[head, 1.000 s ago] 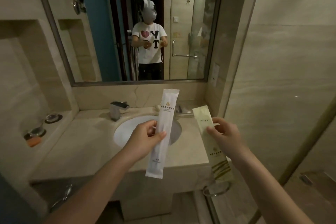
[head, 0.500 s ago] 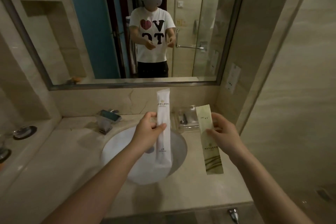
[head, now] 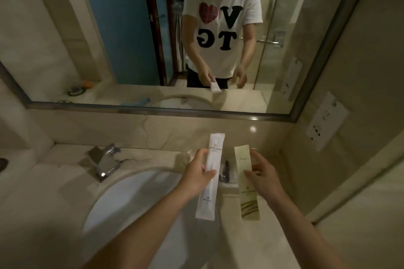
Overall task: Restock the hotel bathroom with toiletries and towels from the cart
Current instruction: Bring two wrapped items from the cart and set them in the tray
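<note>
The mirror spans the upper half of the view from 9 to 2 o'clock, inside a metal frame. It reflects a person in a white printed T-shirt with both hands lowered, a blue door and a glass shower door. The marble counter fills the lower half, with a low backsplash under the mirror frame. The white basin is sunk into the counter at 7 o'clock of the view. Both bare forearms enter from the bottom edge and point toward 12 o'clock. The chrome faucet stands on the counter at 11 o'clock of the basin. A white socket plate is fixed to the side wall at 3 o'clock of the view. The white packet is long, flat and sealed, with print near its top. It is held nearly upright in the air over the basin's 3 o'clock rim. The green packet has a similar shape, with darker stripes at its lower end. It is held at 3 o'clock of the white packet, apart from it. The left hand pinches the white packet at mid-length, with the thumb clamped on the front face and the fingers curled behind. The right hand pinches the green packet at mid-length, with the thumb on the front face, the index finger raised beside the right edge and the other fingers behind. A clear tray sits on the counter between the two packets, with a small dark bottle in it. Its other contents cannot be told.
</note>
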`<state>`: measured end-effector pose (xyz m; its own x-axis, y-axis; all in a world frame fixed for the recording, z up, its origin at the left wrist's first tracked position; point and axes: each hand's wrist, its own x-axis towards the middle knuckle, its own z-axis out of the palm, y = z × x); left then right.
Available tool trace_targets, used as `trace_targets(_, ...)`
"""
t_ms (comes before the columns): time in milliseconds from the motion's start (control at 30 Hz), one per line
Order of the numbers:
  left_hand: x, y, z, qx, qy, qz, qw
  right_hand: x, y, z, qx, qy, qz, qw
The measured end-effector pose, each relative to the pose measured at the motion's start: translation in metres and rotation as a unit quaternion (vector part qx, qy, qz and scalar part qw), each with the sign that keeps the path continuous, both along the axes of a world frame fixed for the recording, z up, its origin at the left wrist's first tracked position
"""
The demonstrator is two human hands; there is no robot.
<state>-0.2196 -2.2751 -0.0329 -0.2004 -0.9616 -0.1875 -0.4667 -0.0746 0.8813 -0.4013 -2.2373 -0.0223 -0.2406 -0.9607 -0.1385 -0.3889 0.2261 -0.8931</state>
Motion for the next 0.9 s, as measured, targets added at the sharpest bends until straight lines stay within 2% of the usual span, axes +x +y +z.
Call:
trace_targets(267, -0.037, -0.062, -0.064, 0.057, -0.037, 0.017, 0.998, -0.025, -0.077, -0.057, 0.071, 0.031, 0.030, 0.997)
trace_targets(500, -0.065, -0.086, -0.099, 0.046, -0.094, -0.014, 0.994, -0.038, -0.109, -0.090, 0.090, 0.056, 0.041, 0.994)
trace_targets(633, -0.075, -0.099, -0.109, 0.047, -0.150, -0.037, 0.987, -0.035, -0.122, -0.106, 0.102, 0.040, 0.044, 0.993)
trace_targets(900, -0.078, -0.116, -0.116, 0.020, -0.228, -0.093, 0.969, -0.029, -0.137, -0.122, 0.080, 0.046, 0.050, 0.994)
